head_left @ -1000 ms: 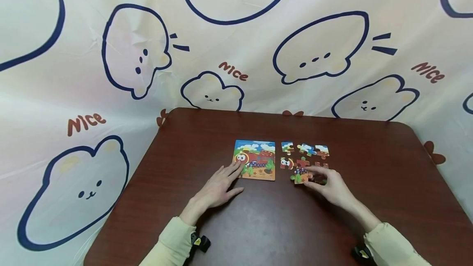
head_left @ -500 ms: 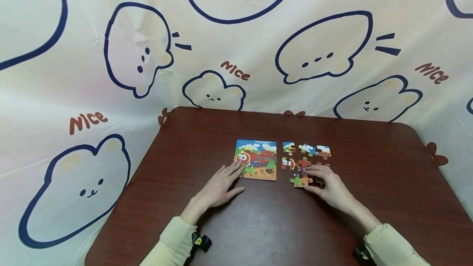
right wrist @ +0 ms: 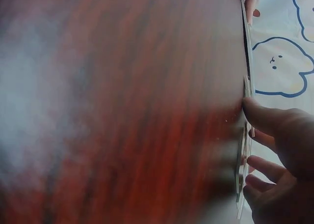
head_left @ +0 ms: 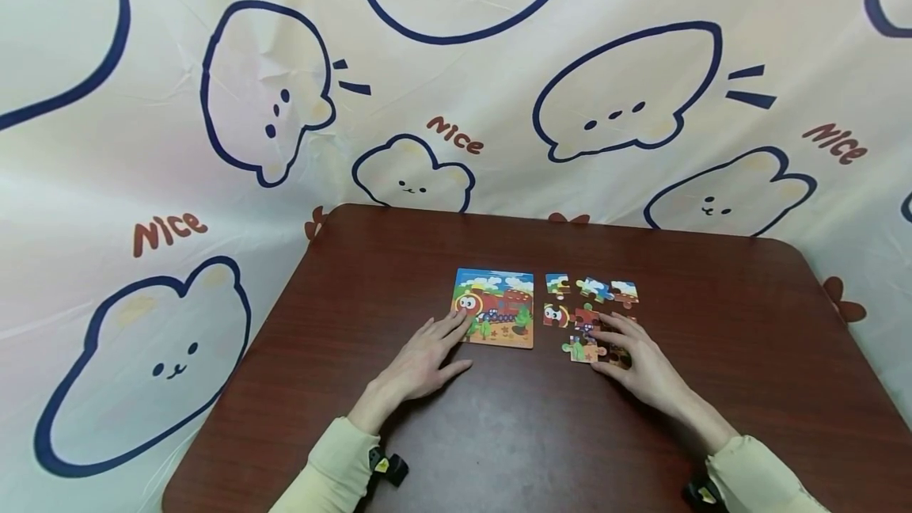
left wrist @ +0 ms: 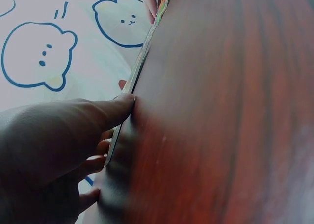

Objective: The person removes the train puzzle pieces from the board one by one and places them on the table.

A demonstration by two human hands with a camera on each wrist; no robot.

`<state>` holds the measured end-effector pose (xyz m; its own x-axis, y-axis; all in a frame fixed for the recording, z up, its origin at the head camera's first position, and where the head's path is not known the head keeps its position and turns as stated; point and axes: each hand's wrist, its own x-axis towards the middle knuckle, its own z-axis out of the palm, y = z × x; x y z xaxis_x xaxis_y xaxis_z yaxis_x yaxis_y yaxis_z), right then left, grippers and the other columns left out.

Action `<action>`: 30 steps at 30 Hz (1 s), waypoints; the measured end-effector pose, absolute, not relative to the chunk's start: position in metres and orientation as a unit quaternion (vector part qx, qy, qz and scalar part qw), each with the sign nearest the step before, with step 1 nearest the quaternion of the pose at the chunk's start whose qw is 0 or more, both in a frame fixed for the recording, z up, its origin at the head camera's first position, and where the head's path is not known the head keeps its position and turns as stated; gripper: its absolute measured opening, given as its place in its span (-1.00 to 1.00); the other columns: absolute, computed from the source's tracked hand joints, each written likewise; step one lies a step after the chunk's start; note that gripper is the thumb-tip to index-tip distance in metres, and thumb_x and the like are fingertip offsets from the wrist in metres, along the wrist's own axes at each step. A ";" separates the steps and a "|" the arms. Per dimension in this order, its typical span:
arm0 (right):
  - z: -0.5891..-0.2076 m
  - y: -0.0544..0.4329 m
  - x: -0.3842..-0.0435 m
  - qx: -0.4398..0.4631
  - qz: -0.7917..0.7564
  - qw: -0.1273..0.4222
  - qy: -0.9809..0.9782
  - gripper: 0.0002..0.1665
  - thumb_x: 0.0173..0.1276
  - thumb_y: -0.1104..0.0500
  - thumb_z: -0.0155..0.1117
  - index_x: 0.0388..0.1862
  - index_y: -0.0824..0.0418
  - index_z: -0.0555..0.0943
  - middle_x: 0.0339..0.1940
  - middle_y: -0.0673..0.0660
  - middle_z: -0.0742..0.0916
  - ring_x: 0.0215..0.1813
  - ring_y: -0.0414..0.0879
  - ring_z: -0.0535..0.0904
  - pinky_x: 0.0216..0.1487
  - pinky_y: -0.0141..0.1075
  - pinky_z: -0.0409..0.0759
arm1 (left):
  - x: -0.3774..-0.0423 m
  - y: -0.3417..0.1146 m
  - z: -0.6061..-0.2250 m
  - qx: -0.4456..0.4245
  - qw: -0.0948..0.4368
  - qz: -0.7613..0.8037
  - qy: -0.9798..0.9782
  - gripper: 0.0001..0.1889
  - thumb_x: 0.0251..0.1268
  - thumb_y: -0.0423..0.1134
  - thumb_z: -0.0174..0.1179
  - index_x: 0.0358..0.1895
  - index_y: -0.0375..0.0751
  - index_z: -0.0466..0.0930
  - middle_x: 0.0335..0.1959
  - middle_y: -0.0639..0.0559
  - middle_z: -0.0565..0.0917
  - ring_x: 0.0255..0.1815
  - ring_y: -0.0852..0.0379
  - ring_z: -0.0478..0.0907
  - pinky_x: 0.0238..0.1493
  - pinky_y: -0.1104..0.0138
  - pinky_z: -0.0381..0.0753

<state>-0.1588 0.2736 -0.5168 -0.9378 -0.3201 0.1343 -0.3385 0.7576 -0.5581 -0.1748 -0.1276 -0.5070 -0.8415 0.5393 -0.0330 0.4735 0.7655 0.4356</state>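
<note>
A square picture board [head_left: 502, 303] with a red cartoon train lies on the table. My left hand [head_left: 422, 359] rests on its lower left corner, fingers extended and thumb on the table. To the board's right, my right hand [head_left: 644, 362] pinches a jigsaw piece [head_left: 583, 349] with a green cactus on sand, thumb at its lower edge and fingers at its upper right. Behind it lie a red piece [head_left: 586, 317] and a piece with cartoon eyes [head_left: 556, 315]. The right fingers partly cover other pieces. In the right wrist view the thumb [right wrist: 260, 116] touches a piece's edge.
Along the back of the group lie a sky piece [head_left: 557, 284], a blue-and-white piece [head_left: 594, 288] and a cloud piece [head_left: 624, 291]. Everything sits on a dark brown table [head_left: 499, 434]. A pale curtain [head_left: 499, 85] with cartoon outlines hangs behind it.
My right hand has brought the cactus piece slightly nearer the front edge, then shifted it a little to the right below the red piece. The left hand stays on the board.
</note>
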 end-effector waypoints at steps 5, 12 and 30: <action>-0.519 0.275 -0.158 0.168 0.302 0.011 -0.938 -0.36 0.41 0.15 0.62 0.43 0.25 0.70 0.62 0.40 0.54 0.68 0.49 0.29 0.51 0.55 0.38 | -0.173 -0.126 -0.507 0.273 0.066 0.203 0.938 -0.22 0.67 0.02 0.26 0.77 -0.17 0.23 0.78 -0.18 0.29 0.80 -0.18 0.25 0.79 -0.20 0.20; -0.514 0.272 -0.162 0.166 0.302 0.033 -0.938 -0.31 0.40 0.19 0.63 0.48 0.26 0.65 0.60 0.40 0.54 0.63 0.43 0.36 0.47 0.50 0.46 | -0.171 -0.123 -0.509 0.273 0.042 0.183 0.944 -0.24 0.68 0.00 0.26 0.76 -0.19 0.25 0.77 -0.19 0.30 0.77 -0.18 0.30 0.77 -0.20 0.25; -0.495 0.213 -0.190 0.211 0.310 0.034 -0.926 -0.27 0.48 0.17 0.56 0.56 0.27 0.57 0.63 0.39 0.51 0.65 0.39 0.39 0.51 0.43 0.51 | -0.197 -0.143 -0.545 0.274 -0.018 0.215 0.937 -0.25 0.68 0.17 0.22 0.70 -0.18 0.37 0.75 -0.17 0.35 0.81 -0.17 0.22 0.80 -0.17 0.20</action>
